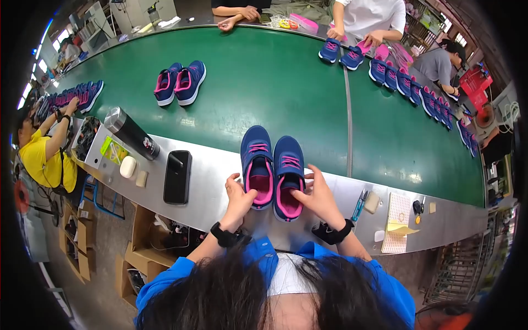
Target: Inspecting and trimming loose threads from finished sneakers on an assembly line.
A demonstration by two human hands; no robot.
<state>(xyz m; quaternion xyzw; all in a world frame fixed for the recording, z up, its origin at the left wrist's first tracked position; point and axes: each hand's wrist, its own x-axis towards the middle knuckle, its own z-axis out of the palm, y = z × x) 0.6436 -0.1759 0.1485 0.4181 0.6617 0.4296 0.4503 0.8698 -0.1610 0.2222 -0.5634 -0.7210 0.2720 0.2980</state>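
Observation:
A pair of navy sneakers with pink laces and pink lining lies before me, toes pointing away, across the metal ledge and the green belt's near edge. My left hand (237, 199) is at the heel of the left sneaker (256, 144), its thumb on the pink collar and its fingers outside. At the right sneaker (289, 151), my right hand (323, 199) has its thumb inside the opening and its fingers along the outer side. Both sneakers rest side by side, their openings facing up. Black bands circle both my wrists.
On the ledge (214, 212) are a black tumbler (132, 133), a phone (177, 177), teal snips (359, 205) and a paper sheet (397, 220). Another sneaker pair (180, 83) sits on the green belt (247, 71). Co-workers handle sneakers at the far edge and left; a row of sneakers (410, 87) lines the right.

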